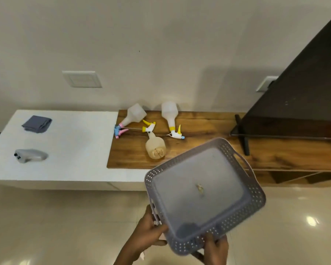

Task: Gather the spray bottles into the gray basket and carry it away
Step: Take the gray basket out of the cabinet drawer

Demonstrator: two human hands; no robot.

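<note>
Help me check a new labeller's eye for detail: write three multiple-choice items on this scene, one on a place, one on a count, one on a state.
1. Where do the spray bottles lie?
A. On the wooden countertop
B. On the white countertop
C. Inside the gray basket

2. How many spray bottles are in view?
A. One
B. Three
C. Five

3. What is the state of the gray basket?
A. Standing on the floor
B. Full of bottles
C. Held in the air by both hands, without bottles

Key:
1 A, all of them lie on the wooden countertop, beside the white countertop.
2 B, one has a pink and blue trigger, two have yellow and white triggers.
3 C, the left hand and the right hand grip its near rim, and no bottles lie in it.
</note>
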